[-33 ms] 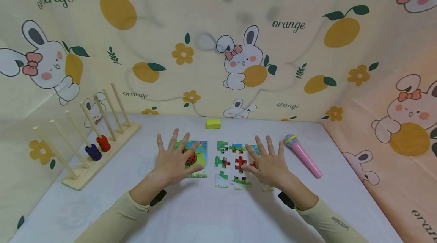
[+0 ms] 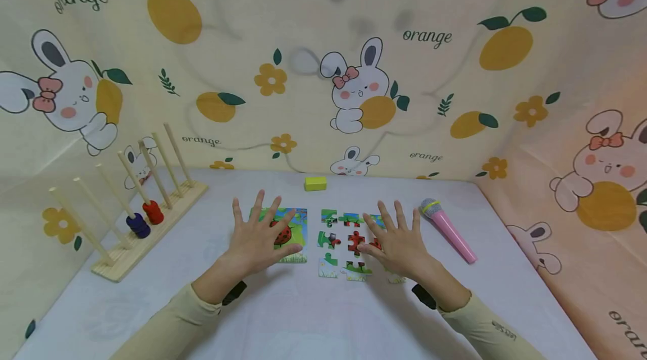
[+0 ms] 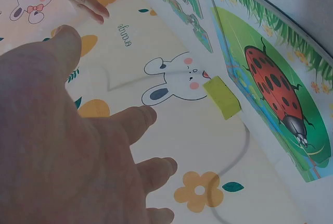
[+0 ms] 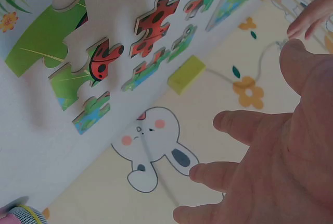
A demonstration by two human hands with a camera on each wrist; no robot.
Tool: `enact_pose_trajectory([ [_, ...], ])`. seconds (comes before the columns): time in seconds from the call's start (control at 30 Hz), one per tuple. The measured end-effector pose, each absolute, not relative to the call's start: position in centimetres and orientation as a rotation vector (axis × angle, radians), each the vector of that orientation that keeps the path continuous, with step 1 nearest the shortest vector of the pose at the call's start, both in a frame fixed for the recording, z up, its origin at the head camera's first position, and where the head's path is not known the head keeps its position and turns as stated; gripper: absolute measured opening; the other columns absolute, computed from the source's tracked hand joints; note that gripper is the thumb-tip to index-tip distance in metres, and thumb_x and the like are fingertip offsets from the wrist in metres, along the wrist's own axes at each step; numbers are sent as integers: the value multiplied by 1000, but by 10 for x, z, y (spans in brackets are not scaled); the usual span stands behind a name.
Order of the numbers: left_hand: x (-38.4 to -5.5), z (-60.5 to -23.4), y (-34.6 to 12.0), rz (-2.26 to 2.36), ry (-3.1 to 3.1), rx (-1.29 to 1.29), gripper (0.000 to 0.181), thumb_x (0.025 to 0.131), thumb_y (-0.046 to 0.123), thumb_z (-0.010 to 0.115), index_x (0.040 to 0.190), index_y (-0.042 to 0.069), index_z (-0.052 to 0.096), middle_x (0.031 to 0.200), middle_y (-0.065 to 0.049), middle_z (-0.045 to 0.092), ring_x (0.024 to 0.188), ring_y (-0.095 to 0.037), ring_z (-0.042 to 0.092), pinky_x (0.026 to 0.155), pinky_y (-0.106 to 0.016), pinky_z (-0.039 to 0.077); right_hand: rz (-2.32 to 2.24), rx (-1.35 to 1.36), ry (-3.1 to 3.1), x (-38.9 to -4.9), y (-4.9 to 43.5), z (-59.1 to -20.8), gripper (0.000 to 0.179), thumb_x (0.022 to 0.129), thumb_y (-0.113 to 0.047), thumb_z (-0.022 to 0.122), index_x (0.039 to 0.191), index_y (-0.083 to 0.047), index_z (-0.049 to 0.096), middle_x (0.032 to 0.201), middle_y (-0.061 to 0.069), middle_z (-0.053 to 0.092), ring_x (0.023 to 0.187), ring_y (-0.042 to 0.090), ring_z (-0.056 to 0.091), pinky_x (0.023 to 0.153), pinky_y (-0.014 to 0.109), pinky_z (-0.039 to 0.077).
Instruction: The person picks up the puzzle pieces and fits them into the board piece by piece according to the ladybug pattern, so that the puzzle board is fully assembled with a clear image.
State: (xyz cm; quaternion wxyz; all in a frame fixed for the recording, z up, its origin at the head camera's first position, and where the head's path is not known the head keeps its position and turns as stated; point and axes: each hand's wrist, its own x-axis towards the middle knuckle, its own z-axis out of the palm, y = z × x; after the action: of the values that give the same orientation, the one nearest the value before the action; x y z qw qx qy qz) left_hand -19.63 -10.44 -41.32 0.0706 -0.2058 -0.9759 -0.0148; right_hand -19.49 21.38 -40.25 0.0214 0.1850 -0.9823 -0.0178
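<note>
My left hand is spread over the ladybug picture board, fingers straight and holding nothing. In the left wrist view the red ladybug on this board shows fully. To its right, loose jigsaw pieces lie apart in rows, among them a red centre piece and a grassy lower piece. Over the right column of pieces my right hand hovers with fingers fanned out, hiding part of that column. The right wrist view shows a green-and-red ladybug piece on the table, apart from the fingers.
A wooden peg rack with blue rings and red rings stands at the left. Behind the puzzle sits a yellow block. A pink toy microphone lies right of my right hand. Patterned cloth rises behind the white table.
</note>
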Motion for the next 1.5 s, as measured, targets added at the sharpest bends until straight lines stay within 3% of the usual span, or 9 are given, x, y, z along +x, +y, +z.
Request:
enact_pose_trajectory([
  [0.37,-196,-413,-108,-2,-2945,-589,82,88,78,43,155,32,36,164,-11,22,150,-44,0,105,-80,-2,-56,558,-3040,-195,214,-404,75,94,-61,54,154,-18,40,162,22,21,147,53,7,108,77,2],
  [0.8,-201,-413,-123,-71,-2981,-588,83,90,75,44,157,28,33,164,-13,19,150,-45,1,104,-80,-5,-54,586,-3059,-199,211,-408,75,96,-60,52,155,-17,38,163,22,18,147,53,5,107,77,-1],
  [1.07,-235,-434,-176,-370,-3096,-740,109,80,68,68,155,0,29,162,-17,26,150,-44,3,102,-82,-2,-60,576,-3140,-216,213,-413,70,98,-54,53,154,-13,40,159,24,28,146,52,16,108,77,4],
  [1.23,-250,-451,-198,-587,-3141,-810,112,73,62,80,154,1,32,161,-21,24,148,-50,4,101,-83,7,-57,610,-3175,-231,216,-418,67,99,-52,54,150,-9,46,153,24,38,142,50,28,108,77,10],
  [1.37,-257,-460,-206,-739,-3158,-825,114,70,58,84,155,3,32,161,-20,24,148,-50,4,102,-82,6,8,646,-3193,-245,221,-421,63,99,-50,55,144,-6,52,150,24,44,139,48,35,107,77,13],
  [1.5,-258,-467,-212,-792,-3169,-830,117,66,56,87,155,4,31,162,-17,24,148,-49,1,102,-82,3,220,751,-3136,-261,222,-425,52,97,-38,63,135,-2,60,139,23,55,131,45,47,104,79,17],
])
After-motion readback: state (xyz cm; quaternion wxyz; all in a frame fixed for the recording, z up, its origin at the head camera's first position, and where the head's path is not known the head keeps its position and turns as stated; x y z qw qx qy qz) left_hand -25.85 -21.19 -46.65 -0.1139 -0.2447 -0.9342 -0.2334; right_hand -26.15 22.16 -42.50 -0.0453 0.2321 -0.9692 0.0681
